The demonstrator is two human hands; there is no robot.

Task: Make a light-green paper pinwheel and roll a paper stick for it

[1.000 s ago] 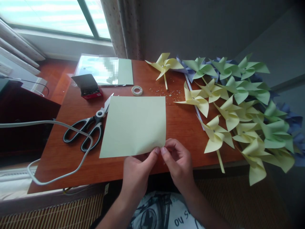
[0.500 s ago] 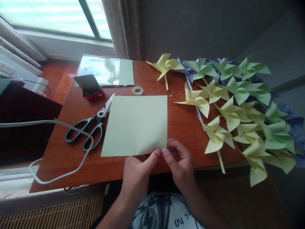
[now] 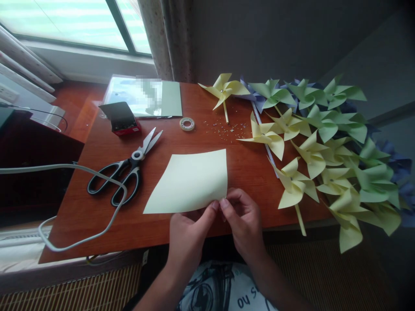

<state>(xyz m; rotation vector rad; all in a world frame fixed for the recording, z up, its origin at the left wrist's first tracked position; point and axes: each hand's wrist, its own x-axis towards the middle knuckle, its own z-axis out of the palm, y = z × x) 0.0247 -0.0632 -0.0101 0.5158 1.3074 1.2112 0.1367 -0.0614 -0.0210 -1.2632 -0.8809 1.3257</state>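
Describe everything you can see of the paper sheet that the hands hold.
The sheet is plain pale yellow-green paper, unmarked and uncut. Both hands pinch its near right corner: the left hand and the right hand meet there, fingertips together. The far edge looks lifted, so the sheet tilts up from the table. Scissors lie to its left, apart from it.

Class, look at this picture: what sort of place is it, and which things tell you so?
Probably a home craft desk by a window: finished paper pinwheels piled on the wooden table, with scissors and a tape roll nearby.
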